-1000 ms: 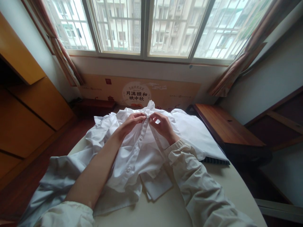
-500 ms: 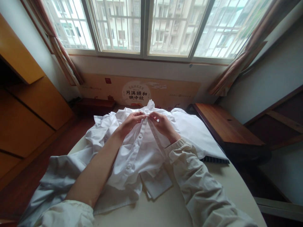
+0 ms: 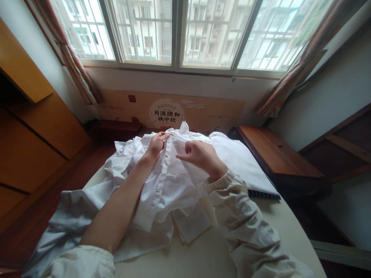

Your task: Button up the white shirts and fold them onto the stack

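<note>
A white button-up shirt (image 3: 185, 181) lies spread over the table, its collar toward the window and its button strip (image 3: 164, 170) running down toward me. My left hand (image 3: 157, 146) pinches the upper edge of that strip, just below the collar. To the right of the strip, my right hand (image 3: 203, 156) hovers above the cloth with thumb and curled fingers apart, holding nothing I can see. The shirt's two front edges lie apart near the top. Part of the cloth is hidden under my hands.
Folded white cloth (image 3: 240, 162) lies on the right of the round pale table (image 3: 284, 231), a dark striped edge under it. More light cloth (image 3: 75, 216) hangs over the left edge. A wooden bench (image 3: 278, 154) stands beyond at right, cabinets (image 3: 31, 143) at left.
My hands were together at the shirt's neck. Now my left hand has shifted left with the button strip, and my right hand has come away to the right and toward me.
</note>
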`<action>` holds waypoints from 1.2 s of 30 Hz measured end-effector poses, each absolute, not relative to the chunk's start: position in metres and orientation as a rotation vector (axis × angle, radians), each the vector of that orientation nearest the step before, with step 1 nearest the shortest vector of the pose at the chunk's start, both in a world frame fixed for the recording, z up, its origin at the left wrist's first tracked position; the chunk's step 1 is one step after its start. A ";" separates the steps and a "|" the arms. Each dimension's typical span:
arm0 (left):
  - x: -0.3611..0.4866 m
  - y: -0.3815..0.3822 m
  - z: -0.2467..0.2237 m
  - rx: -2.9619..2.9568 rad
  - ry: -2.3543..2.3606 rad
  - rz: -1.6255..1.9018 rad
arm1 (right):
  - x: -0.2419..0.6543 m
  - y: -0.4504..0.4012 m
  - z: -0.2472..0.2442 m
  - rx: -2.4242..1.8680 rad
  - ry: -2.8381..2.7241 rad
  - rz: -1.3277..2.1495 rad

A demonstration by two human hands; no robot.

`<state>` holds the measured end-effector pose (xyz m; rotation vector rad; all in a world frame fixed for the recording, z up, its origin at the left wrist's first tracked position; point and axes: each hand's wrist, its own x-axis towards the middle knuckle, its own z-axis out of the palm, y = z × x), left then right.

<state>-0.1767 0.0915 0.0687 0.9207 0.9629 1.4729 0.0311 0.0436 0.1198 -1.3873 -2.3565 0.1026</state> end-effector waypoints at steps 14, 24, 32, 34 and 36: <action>-0.180 0.092 0.065 0.925 1.022 1.419 | 0.030 0.049 0.106 -1.329 -2.497 0.315; -0.222 0.069 0.105 1.570 1.316 0.664 | 0.039 0.049 0.121 -1.154 -2.454 0.659; -0.218 0.054 0.116 1.760 0.976 0.374 | 0.042 0.049 0.121 -1.104 -2.398 0.571; -0.214 0.056 0.112 1.718 0.937 0.468 | 0.042 0.050 0.119 -1.082 -2.355 0.530; -0.211 0.059 0.109 1.687 0.927 0.595 | 0.041 0.051 0.119 -1.075 -2.311 0.472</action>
